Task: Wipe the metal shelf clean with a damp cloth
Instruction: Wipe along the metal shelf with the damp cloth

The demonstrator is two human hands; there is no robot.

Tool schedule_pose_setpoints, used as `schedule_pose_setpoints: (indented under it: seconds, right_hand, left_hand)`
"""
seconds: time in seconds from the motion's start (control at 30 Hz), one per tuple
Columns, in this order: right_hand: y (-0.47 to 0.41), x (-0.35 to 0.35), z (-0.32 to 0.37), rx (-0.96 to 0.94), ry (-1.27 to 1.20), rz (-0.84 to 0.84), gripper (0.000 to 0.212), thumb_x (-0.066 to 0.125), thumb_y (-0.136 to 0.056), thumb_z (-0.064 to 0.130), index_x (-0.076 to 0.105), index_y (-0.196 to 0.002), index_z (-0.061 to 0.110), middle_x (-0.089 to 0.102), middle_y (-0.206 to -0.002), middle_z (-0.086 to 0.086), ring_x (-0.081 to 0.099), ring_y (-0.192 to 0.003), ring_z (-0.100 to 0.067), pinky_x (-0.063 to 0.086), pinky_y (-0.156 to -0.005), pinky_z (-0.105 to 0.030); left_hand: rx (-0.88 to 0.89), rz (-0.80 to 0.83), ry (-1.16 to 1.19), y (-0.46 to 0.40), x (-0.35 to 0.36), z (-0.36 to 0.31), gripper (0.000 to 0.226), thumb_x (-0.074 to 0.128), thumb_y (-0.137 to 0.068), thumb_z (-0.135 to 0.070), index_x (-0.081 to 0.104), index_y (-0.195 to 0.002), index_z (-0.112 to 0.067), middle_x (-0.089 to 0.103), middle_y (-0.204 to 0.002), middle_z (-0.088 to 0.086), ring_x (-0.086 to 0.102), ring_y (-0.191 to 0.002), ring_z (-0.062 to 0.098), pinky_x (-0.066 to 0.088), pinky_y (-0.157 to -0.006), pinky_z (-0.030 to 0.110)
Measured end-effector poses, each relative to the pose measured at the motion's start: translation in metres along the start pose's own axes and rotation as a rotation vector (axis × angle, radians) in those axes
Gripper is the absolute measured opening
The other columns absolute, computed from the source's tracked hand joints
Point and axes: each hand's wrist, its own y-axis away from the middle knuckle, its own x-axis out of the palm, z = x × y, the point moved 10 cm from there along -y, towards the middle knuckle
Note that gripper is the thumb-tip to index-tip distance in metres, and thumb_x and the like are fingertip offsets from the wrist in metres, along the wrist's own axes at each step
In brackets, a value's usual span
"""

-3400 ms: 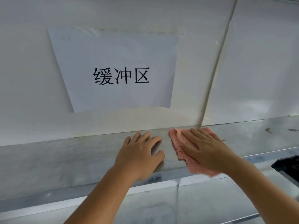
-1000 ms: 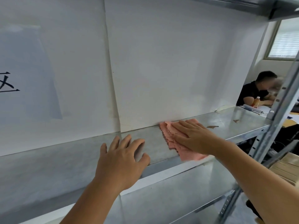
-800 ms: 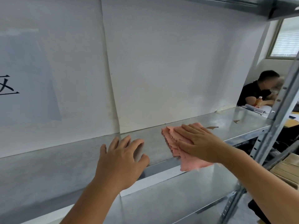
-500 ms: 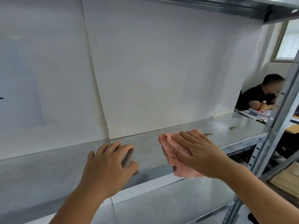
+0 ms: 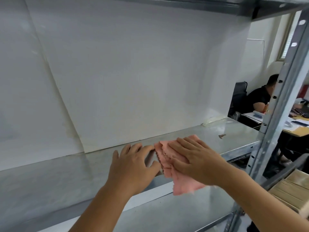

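In the head view, the right hand point(image 5: 195, 160) lay spread and flat on the pink cloth point(image 5: 168, 162), pressing it onto the metal shelf point(image 5: 237, 136), its near edge hanging over the front lip. The left hand point(image 5: 133, 166) rested spread on bare metal just left of it. A brown speck point(image 5: 222, 135) lay to the right, so that end probably remained to wipe.

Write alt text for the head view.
A right hand presses a pink cloth flat on a metal shelf, while the left hand rests flat beside it. A white board backs the shelf.
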Motion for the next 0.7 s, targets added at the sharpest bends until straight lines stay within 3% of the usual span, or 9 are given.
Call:
schedule_pose_setpoints:
  seconds: [0.07,0.2,0.23,0.33,0.47,0.6,0.7]
  right_hand:
    - [-0.015,0.004,-0.014,0.044,0.027,0.056,0.076,0.006,-0.096,0.078,0.024,-0.163,0.046,0.027,-0.171,0.020,0.015,-0.159,-0.007,0.003,-0.130,-0.041]
    - [-0.022,0.006,-0.032,0.107,-0.006,0.086,0.122,-0.035,-0.064,0.090,0.006,-0.167,0.038,0.010,-0.178,0.005,0.003,-0.164,-0.019,0.005,-0.130,-0.049]
    - [-0.012,0.007,-0.032,0.103,0.000,0.085,0.124,-0.038,-0.062,0.087,0.003,-0.168,0.037,0.007,-0.179,0.004,0.000,-0.164,-0.020,0.004,-0.131,-0.050]
    - [0.016,0.005,-0.025,0.066,0.057,0.073,0.110,-0.035,-0.075,0.080,0.008,-0.167,0.036,0.006,-0.179,0.000,-0.002,-0.164,-0.024,0.002,-0.131,-0.050]
    - [-0.001,0.003,-0.056,0.213,-0.053,0.103,0.081,0.003,-0.097,0.078,0.003,-0.168,0.039,0.002,-0.178,0.004,-0.003,-0.164,-0.021,-0.001,-0.131,-0.046]
    - [-0.015,0.001,-0.090,0.269,-0.017,0.097,0.100,-0.009,-0.078,0.081,0.006,-0.167,0.039,0.007,-0.179,0.002,0.002,-0.164,-0.023,0.002,-0.131,-0.050]
    - [0.006,0.001,-0.088,0.214,0.000,0.056,0.093,-0.009,-0.084,0.076,0.009,-0.167,0.038,0.009,-0.178,0.009,0.002,-0.163,-0.017,0.000,-0.131,-0.048]
  left_hand:
    - [0.008,0.014,-0.009,-0.005,0.004,-0.008,0.060,0.030,-0.090,-0.064,0.034,-0.148,-0.049,0.036,-0.157,-0.014,0.024,-0.147,0.017,0.019,-0.120,0.049]
    - [0.021,0.025,-0.024,-0.014,0.008,-0.024,0.064,0.025,-0.088,-0.070,0.033,-0.148,-0.048,0.038,-0.155,-0.014,0.025,-0.146,0.017,0.018,-0.119,0.049]
    - [0.025,0.026,-0.018,-0.016,0.009,-0.027,0.061,0.028,-0.090,-0.069,0.033,-0.148,-0.048,0.037,-0.155,-0.014,0.025,-0.146,0.017,0.018,-0.119,0.049]
    - [0.047,0.025,-0.011,-0.024,0.013,-0.037,0.067,0.022,-0.084,-0.072,0.034,-0.146,-0.049,0.036,-0.156,-0.015,0.024,-0.147,0.016,0.021,-0.118,0.048]
    - [0.076,0.017,-0.009,-0.034,0.020,-0.049,0.079,0.010,-0.076,-0.076,0.033,-0.147,-0.050,0.037,-0.156,-0.015,0.025,-0.147,0.016,0.023,-0.119,0.048]
    - [0.080,0.026,0.011,-0.044,0.027,-0.059,0.075,0.015,-0.078,-0.075,0.034,-0.147,-0.051,0.032,-0.161,-0.015,0.020,-0.151,0.017,0.020,-0.121,0.051]
    - [0.087,0.031,0.016,-0.047,0.030,-0.061,0.078,0.015,-0.075,-0.072,0.032,-0.149,-0.051,0.029,-0.163,-0.015,0.017,-0.153,0.018,0.018,-0.122,0.052]
